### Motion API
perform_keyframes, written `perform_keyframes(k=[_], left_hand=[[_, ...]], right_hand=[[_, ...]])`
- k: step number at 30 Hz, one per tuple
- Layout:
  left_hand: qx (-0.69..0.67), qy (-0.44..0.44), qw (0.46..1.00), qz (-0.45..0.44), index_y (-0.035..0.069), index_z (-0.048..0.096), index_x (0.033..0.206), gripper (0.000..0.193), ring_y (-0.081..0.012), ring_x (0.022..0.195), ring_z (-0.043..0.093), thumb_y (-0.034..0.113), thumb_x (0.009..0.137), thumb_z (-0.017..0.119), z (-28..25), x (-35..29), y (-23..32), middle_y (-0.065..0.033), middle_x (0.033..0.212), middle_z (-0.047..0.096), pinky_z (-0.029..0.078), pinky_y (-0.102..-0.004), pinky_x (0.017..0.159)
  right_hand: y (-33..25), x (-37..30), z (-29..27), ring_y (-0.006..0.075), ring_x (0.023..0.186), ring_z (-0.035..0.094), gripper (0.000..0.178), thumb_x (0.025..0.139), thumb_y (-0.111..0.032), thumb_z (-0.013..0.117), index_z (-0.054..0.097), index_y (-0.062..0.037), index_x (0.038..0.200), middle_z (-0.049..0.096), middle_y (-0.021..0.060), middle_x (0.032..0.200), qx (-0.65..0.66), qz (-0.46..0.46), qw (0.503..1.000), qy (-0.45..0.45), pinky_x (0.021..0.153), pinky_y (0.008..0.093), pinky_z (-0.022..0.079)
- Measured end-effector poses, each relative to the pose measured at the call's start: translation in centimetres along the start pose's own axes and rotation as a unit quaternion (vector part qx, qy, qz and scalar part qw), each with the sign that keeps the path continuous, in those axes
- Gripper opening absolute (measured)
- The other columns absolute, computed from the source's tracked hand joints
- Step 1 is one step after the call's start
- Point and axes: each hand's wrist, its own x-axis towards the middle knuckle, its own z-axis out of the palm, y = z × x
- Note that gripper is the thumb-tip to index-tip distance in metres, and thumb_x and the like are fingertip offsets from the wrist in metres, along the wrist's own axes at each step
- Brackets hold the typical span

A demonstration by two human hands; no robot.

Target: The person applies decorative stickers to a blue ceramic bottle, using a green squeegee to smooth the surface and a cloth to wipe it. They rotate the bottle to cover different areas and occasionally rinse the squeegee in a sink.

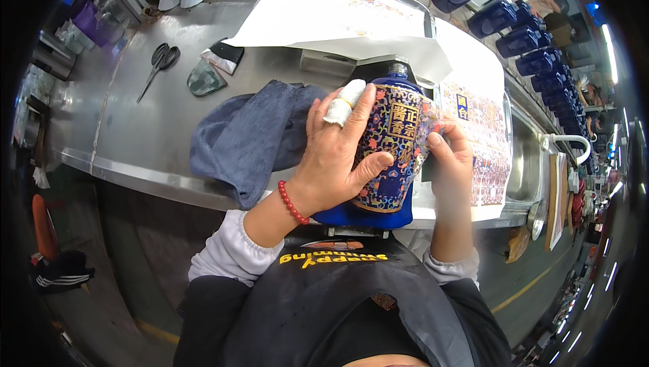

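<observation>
A dark blue glass bottle (pixel 391 144) with a coloured floral pattern and gold-framed characters lies in front of me, its threaded neck pointing away. My left hand (pixel 324 157) lies along the bottle's left side, fingers apart, thumb across the front. One of its fingers is wrapped in a white bandage (pixel 345 102). At the bottle's right side, my right hand (pixel 451 154) has thumb and forefinger pinched together on the edge of a thin patterned decal film (pixel 427 123). The film's far part meets the bottle. Under the bottle is a blue support pad (pixel 368 219).
A grey-blue cloth (pixel 250 137) is bunched left of the bottle. Beyond it lie scissors (pixel 160 66) and a dark scraper-like piece (pixel 205 79). White decal sheets (pixel 487 144) spread to the right, near a sink (pixel 529 164). Several blue bottles (pixel 517 41) line the far right.
</observation>
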Motion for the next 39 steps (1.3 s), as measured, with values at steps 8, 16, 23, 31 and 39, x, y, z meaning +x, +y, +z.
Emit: perform_keyframes(k=[8,16,23,31,39], left_hand=[[-0.049,-0.031,0.998,-0.004,-0.008,0.021,0.158,0.122,-0.0487,0.144,0.031,0.082,0.084,0.056,-1.9,-4.4,0.7,-0.0331,0.152,0.038,0.010,-0.0642,0.119],[0.147,0.030,0.989,0.018,-0.003,0.057,0.137,0.084,-0.0380,0.132,0.052,0.056,0.081,0.075,-2.2,-6.0,1.9,-0.0199,0.128,0.065,0.008,-0.0701,0.119],[0.126,0.084,0.986,0.064,0.004,0.064,0.131,0.070,-0.0338,0.129,0.054,0.055,0.083,0.072,-2.1,-4.5,3.1,-0.0156,0.124,0.065,0.012,-0.0719,0.118],[0.051,0.056,0.997,0.005,0.013,0.061,0.141,0.049,-0.0365,0.134,0.046,0.040,0.100,0.058,-3.5,-1.1,1.6,-0.0167,0.133,0.061,0.012,-0.0588,0.120],[0.053,0.045,0.997,-0.031,0.010,0.053,0.148,0.066,-0.0386,0.130,0.045,0.003,0.082,0.062,-1.8,1.0,2.2,-0.0188,0.135,0.056,0.015,-0.0634,0.118]], right_hand=[[-0.5,0.3,-0.5,0.0131,0.103,0.066,0.013,0.102,-0.010,0.061,0.059,-0.0052,0.113,0.069,0.0078,0.116,0.069,0.039,0.997,-0.024,0.090,0.0295,0.054],[-0.2,0.5,-1.2,0.0116,0.095,0.066,0.008,0.101,-0.006,0.063,0.057,-0.0083,0.107,0.070,0.0056,0.107,0.018,0.054,0.998,-0.009,0.084,0.0268,0.054],[-0.9,0.2,-1.3,0.0107,0.091,0.066,0.007,0.101,-0.006,0.063,0.058,-0.0088,0.104,0.069,0.0035,0.101,0.009,0.077,0.997,0.004,0.082,0.0264,0.053],[-0.7,0.1,-1.2,0.0114,0.091,0.065,0.009,0.099,-0.006,0.064,0.058,-0.0083,0.105,0.068,0.0034,0.102,0.009,0.067,0.998,0.018,0.083,0.0275,0.053],[-0.5,0.4,-1.5,0.0116,0.094,0.064,0.009,0.098,-0.003,0.063,0.057,-0.0091,0.102,0.067,0.0037,0.106,0.008,0.063,0.998,0.014,0.086,0.0280,0.053]])
